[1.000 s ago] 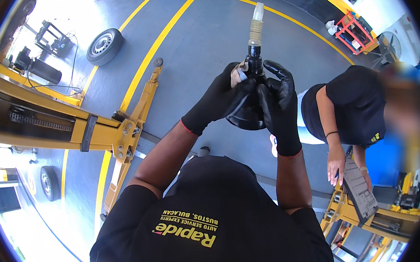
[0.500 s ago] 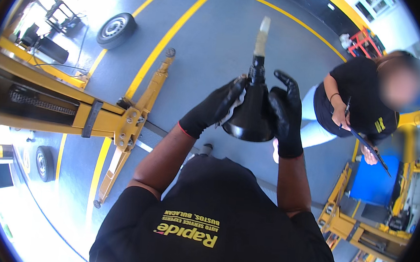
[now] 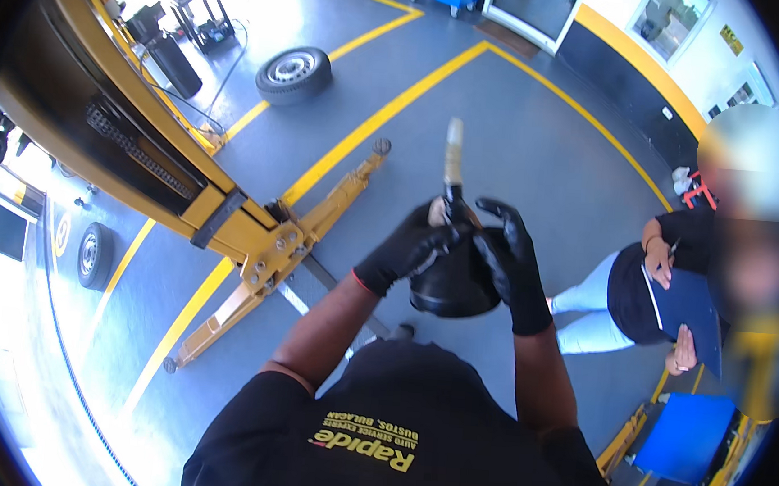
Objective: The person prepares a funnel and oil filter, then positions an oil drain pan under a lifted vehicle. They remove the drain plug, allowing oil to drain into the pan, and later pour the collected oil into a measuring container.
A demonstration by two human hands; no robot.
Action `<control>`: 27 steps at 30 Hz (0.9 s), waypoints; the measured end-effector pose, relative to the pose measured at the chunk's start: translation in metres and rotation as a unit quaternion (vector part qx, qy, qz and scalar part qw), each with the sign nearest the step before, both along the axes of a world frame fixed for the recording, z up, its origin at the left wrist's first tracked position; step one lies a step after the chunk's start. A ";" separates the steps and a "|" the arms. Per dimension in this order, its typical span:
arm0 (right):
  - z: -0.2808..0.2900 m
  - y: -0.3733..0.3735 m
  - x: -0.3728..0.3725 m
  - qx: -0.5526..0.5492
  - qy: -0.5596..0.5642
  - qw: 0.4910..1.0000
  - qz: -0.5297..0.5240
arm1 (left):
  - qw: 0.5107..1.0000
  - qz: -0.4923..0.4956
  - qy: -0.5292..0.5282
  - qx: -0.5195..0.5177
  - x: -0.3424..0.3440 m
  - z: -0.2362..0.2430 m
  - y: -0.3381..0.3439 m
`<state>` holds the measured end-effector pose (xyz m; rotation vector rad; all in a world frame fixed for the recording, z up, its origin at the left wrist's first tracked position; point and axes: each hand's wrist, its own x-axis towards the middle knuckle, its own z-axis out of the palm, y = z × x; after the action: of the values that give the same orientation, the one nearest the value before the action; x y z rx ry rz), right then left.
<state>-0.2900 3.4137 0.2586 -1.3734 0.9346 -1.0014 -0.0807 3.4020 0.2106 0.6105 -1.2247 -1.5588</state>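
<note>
Black funnel (image 3: 456, 279) held between both gloved hands (image 3: 461, 253)

A small rectangular yellow wall sign (image 3: 730, 38) with dark marks hangs on the white wall (far upper right), above the yellow stripe.

Both hands, left hand (image 3: 404, 251) and right hand (image 3: 512, 262), wear black gloves around a black rubber boot (image 3: 454, 284) with a pale beige shaft (image 3: 454, 153). The floor (image 3: 523, 135) is blue-grey with yellow lines (image 3: 375, 120). The lift arm (image 3: 319, 215) is yellow.
</note>
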 end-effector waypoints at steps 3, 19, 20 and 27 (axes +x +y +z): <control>-0.008 -0.014 -0.008 -0.012 -0.004 1.000 -0.028 | 0.993 -0.032 0.100 0.044 0.013 -0.003 0.005; -0.155 -0.013 0.065 0.057 0.032 0.894 0.444 | 0.945 0.172 0.264 0.083 0.041 -0.043 0.142; -0.154 -0.012 0.080 0.141 0.038 0.860 0.488 | 0.934 0.156 0.308 0.089 0.052 -0.046 0.154; -0.122 0.055 0.195 -0.197 0.131 0.840 0.489 | 0.902 0.262 0.340 0.048 0.138 -0.073 0.233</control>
<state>-0.0953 3.4684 0.1366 -2.0460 0.0909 -0.1999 0.0576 3.6352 0.1379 0.3588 -0.4055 -1.2080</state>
